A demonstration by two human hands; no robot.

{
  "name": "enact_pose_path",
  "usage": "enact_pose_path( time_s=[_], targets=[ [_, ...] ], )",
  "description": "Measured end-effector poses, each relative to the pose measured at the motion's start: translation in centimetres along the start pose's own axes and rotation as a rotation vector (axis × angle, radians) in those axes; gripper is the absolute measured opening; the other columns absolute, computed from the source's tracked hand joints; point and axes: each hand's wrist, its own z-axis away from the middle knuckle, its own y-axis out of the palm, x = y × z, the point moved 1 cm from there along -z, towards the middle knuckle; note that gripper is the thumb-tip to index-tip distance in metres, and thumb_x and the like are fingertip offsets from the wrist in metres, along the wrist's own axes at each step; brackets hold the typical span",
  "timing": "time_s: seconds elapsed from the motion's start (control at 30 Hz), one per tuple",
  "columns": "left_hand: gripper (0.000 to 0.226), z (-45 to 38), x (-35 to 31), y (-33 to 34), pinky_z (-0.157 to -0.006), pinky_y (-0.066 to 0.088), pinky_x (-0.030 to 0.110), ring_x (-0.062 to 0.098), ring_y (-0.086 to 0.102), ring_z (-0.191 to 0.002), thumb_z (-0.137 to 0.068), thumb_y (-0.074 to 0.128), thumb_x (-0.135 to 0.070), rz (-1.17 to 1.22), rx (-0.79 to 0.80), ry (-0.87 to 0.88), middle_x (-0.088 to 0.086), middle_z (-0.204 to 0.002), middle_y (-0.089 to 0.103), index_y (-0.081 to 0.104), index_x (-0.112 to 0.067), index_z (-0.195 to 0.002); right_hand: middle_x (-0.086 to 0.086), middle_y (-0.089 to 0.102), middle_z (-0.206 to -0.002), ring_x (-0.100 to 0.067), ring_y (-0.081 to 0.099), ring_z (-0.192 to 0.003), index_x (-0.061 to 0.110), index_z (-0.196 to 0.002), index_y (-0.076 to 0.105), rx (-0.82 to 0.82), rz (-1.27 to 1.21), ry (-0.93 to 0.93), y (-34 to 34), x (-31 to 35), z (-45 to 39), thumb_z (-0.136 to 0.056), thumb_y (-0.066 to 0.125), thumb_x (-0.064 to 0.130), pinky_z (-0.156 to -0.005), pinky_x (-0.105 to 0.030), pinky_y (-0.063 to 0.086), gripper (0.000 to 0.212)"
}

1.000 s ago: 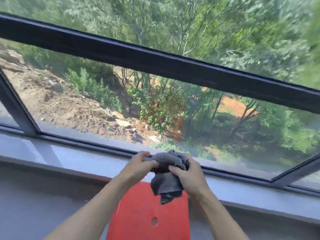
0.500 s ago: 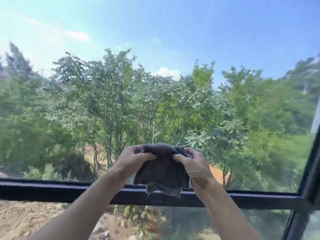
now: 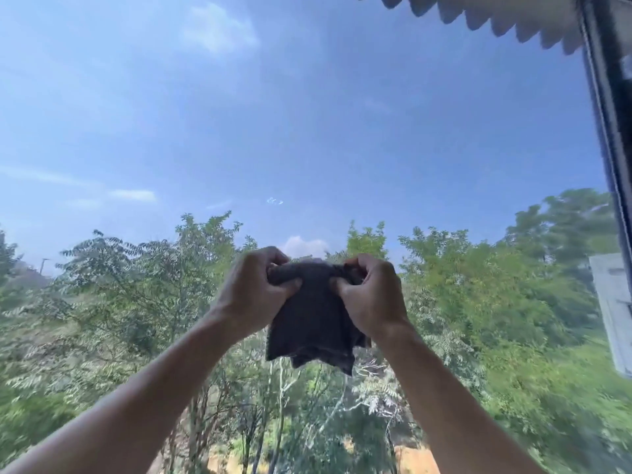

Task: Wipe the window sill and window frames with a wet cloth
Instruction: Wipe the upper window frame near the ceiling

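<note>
- Mostly, a large clear glass pane [image 3: 307, 131] fills the view, its dark upright window frame [image 3: 612, 138] at the right edge, apparently not yet wiped.
- The crumpled dark grey cloth [image 3: 316, 319] hangs mid-air, touching neither.
- The left hand [image 3: 251, 295] and right hand [image 3: 371, 295] pinch its top edge with curled fingers.

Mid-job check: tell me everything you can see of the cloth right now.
The cloth is dark grey, soft and crumpled, looking like towelling. Its top edge is bunched between the left hand and right hand, both gripping it; the rest hangs loose with an uneven lower edge. It is held up before the glass, touching no frame. Wetness cannot be judged.
</note>
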Motion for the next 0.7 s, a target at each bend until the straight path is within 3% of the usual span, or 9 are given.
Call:
enact_pose_path(
  time_s=[0.07, 0.2, 0.43, 0.53, 0.63, 0.7],
  targets=[
    [0.022, -9.2, -3.4, -0.5, -0.059, 0.048, 0.026, 0.014, 0.064, -0.071, -0.081, 0.076, -0.022, -0.164, -0.057, 0.126, -0.006, -0.077, 0.066, 0.06, -0.03, -0.092, 0.004, 0.07, -0.087, -0.012, 0.066, -0.082, 0.017, -0.098, 0.065, -0.093, 0.005, -0.063, -0.7, 2.0, -8.0, -0.082, 0.076, 0.013, -0.08, -0.036, 0.057, 0.019],
    [0.036, -25.1, -9.5, -1.8, -0.063, 0.043, 0.028, 0.015, 0.059, -0.075, -0.083, 0.072, -0.03, -0.361, -0.205, 0.267, -0.004, -0.086, 0.058, 0.052, -0.032, -0.113, 0.004, 0.072, -0.097, -0.015, 0.068, -0.091, 0.017, -0.113, 0.063, -0.249, 0.052, -0.138, -2.6, 6.5, -22.4, -0.084, 0.075, 0.021, -0.087, -0.038, 0.055, 0.031],
    [0.029, -42.0, -14.5, -6.6, -0.067, 0.043, 0.029, 0.015, 0.058, -0.081, -0.084, 0.071, -0.036, -0.381, -0.223, 0.35, -0.008, -0.09, 0.057, 0.053, -0.037, -0.106, 0.006, 0.063, -0.096, -0.017, 0.061, -0.097, 0.021, -0.105, 0.067, -0.276, 0.21, -0.185, -5.6, 14.5, -40.1, -0.085, 0.071, 0.025, -0.088, -0.036, 0.049, 0.021],
    [0.021, -48.1, -16.2, -8.9, -0.071, 0.047, 0.032, 0.014, 0.057, -0.082, -0.085, 0.069, -0.033, -0.383, -0.232, 0.406, -0.012, -0.087, 0.055, 0.055, -0.035, -0.101, 0.006, 0.048, -0.099, -0.02, 0.052, -0.108, 0.028, -0.107, 0.066, -0.34, 0.469, -0.192, -6.7, 18.4, -46.7, -0.088, 0.065, 0.026, -0.087, -0.034, 0.037, 0.019],
    [0.014, -51.6, -17.6, -10.2, -0.075, 0.046, 0.032, 0.012, 0.055, -0.082, -0.087, 0.067, -0.027, -0.375, -0.231, 0.469, -0.014, -0.085, 0.054, 0.058, -0.032, -0.097, 0.007, 0.065, -0.103, -0.02, 0.059, -0.105, 0.031, -0.106, 0.067, -0.389, 0.648, -0.156, -7.4, 21.4, -50.6, -0.089, 0.059, 0.026, -0.081, -0.034, 0.027, 0.019],
    [0.013, -53.8, -18.6, -10.8, -0.075, 0.045, 0.032, 0.012, 0.053, -0.084, -0.087, 0.066, -0.024, -0.378, -0.249, 0.52, -0.014, -0.084, 0.055, 0.058, -0.031, -0.095, 0.006, 0.071, -0.099, -0.023, 0.064, -0.098, 0.028, -0.105, 0.067, -0.434, 0.615, -0.152, -7.7, 22.8, -52.8, -0.089, 0.057, 0.025, -0.083, -0.033, 0.037, 0.019]
  ],
)
